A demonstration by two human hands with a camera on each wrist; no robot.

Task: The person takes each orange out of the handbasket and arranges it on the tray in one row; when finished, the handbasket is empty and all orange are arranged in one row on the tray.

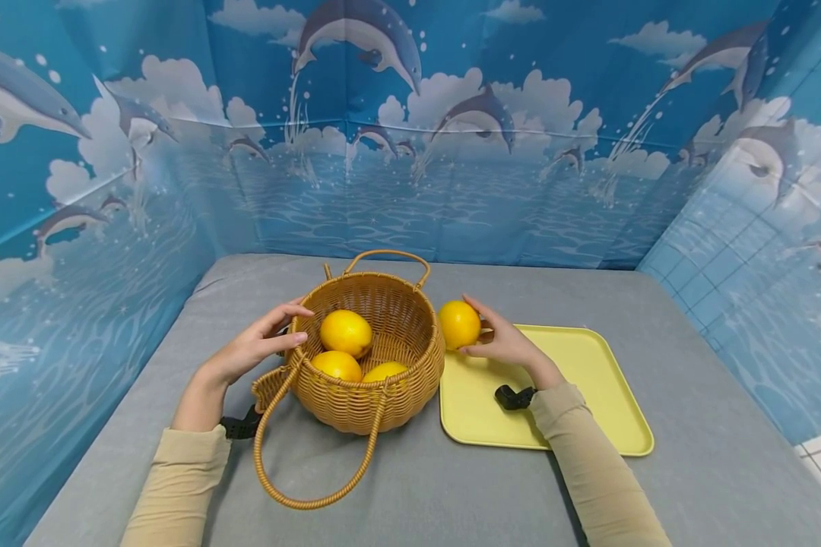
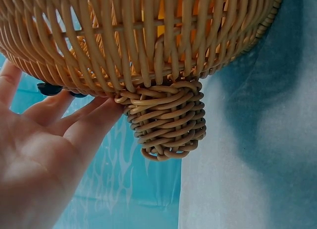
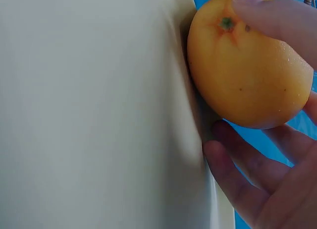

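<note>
My left hand (image 1: pixel 260 342) holds the left rim of a round wicker basket (image 1: pixel 362 406), thumb and a finger over the edge. In the left wrist view, other fingers (image 2: pixel 94 125) touch its woven side beside a short wicker stub (image 2: pixel 166 122). Three oranges lie inside: an upper orange (image 1: pixel 345 333), a lower orange (image 1: pixel 337 366) and a third orange (image 1: pixel 385 371) partly behind the front rim. Just right of the basket, my right hand (image 1: pixel 506 342) grips another orange (image 1: pixel 459 324) over the far left corner of a yellow tray (image 1: pixel 588 380). Its green stem end (image 3: pixel 227 24) shows close up.
One basket handle (image 1: pixel 315 503) droops over the front onto the grey tabletop (image 1: pixel 410 494); the other handle (image 1: pixel 390 252) stands up at the back. A blue dolphin-print curtain (image 1: pixel 410 190) closes off the back and sides.
</note>
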